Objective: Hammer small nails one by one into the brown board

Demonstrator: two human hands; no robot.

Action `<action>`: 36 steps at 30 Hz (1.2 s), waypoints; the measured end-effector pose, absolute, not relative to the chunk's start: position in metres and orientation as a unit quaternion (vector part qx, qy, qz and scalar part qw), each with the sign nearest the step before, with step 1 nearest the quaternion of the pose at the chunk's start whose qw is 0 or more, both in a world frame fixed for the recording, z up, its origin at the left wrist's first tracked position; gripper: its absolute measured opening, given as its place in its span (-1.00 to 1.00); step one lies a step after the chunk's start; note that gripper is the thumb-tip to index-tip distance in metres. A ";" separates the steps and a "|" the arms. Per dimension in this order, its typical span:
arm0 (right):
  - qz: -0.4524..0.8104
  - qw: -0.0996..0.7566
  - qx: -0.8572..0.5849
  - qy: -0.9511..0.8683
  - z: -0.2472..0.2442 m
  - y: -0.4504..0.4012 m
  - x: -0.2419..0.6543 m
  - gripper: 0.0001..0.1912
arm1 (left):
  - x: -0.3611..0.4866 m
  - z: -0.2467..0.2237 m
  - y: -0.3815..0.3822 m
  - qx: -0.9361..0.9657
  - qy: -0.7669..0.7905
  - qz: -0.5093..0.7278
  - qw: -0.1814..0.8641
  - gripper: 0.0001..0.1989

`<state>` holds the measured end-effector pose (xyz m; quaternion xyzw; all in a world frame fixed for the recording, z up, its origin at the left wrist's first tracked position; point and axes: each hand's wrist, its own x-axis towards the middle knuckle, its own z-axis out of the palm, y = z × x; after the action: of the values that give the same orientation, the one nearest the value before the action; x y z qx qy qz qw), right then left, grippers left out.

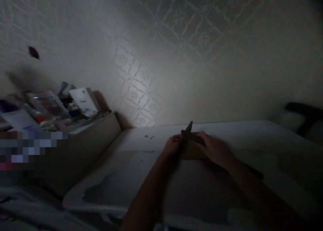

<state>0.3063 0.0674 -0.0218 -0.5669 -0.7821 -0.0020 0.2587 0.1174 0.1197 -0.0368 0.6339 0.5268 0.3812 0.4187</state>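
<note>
My right hand (215, 148) is wrapped round the handle of a dark hammer (187, 132). The handle runs under my wrist, and its end shows to the right of my forearm. The head, with one pointed end up, sits over a brown block (193, 152) on the table. Close beside the head, the fingers of my left hand (173, 145) are closed at the block's left edge. Dim light and the hammer head hide what they hold. Several small dark pieces (148, 136), perhaps nails, lie on the table to the left.
The white table (136, 140) stands against a patterned wall (214, 72). A cabinet (101, 136) at the left carries a white box (83, 99), a clear plastic case (51, 104) and clutter. A dark curved armrest-like part (306, 113) juts in at the right.
</note>
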 end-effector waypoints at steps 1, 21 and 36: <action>-0.001 0.256 -0.566 -0.784 -0.022 0.068 0.307 -0.75 | 0.117 -0.037 0.120 0.639 0.527 0.383 0.410 -0.72; 0.011 0.264 -0.560 -0.786 -0.021 0.067 0.308 -0.76 | 0.117 -0.032 0.118 0.635 0.522 0.387 0.418 -0.76; 0.010 0.273 -0.553 -0.787 -0.021 0.068 0.308 -0.78 | 0.119 -0.028 0.115 0.637 0.518 0.389 0.416 -0.77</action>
<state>0.3079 0.0684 -0.0208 -0.5532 -0.7869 0.0098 0.2734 0.1186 0.1146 -0.0281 0.6374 0.5184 0.3892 0.4164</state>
